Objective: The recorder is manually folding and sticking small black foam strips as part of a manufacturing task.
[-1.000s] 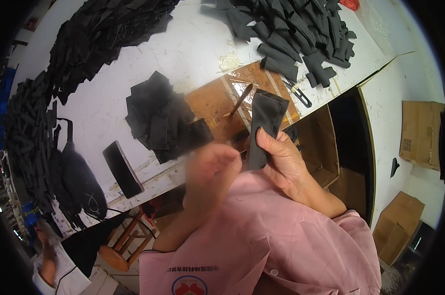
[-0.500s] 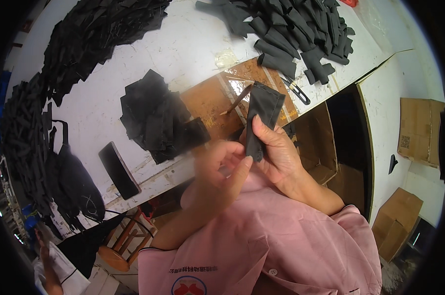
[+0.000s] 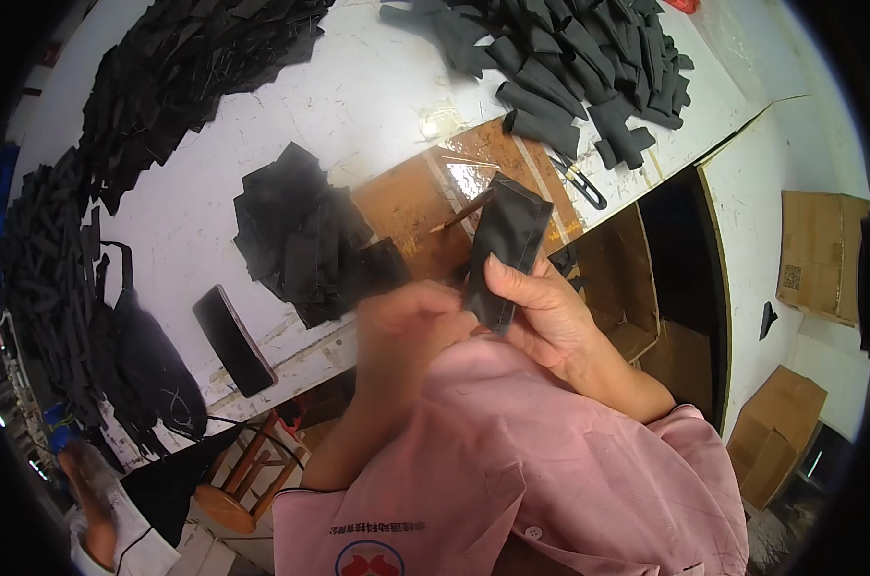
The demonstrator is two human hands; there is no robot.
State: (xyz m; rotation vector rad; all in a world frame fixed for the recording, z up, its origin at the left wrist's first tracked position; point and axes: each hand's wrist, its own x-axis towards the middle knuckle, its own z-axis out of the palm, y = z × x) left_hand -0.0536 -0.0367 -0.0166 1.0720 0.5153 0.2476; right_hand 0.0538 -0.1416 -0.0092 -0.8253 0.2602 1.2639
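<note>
My right hand (image 3: 550, 317) grips a stitched black fabric piece (image 3: 514, 226), narrow and folded flat, its thumb pressed on the front face. The piece tilts, with its upper end over a brown board (image 3: 406, 206). From behind its left edge juts a thin brown pointed stick (image 3: 462, 213); what holds the stick is hidden. My left hand (image 3: 411, 322) is blurred, fingers curled in beside the fabric's lower end; whatever they pinch cannot be made out. Left of the board lies a pile of similar flat black pieces (image 3: 296, 235).
Black rolled fabric tubes (image 3: 560, 58) heap at the back, near black-handled snips (image 3: 581, 182). More black pieces (image 3: 185, 77) cover the far left. A phone (image 3: 233, 341) lies by the table's front edge. An open cardboard box (image 3: 613, 278) sits below right; a wooden stool (image 3: 229, 504) stands lower left.
My left hand has moved slightly left and its fingers have curled in tighter. The fabric piece has dropped a little and turned its face more toward me.
</note>
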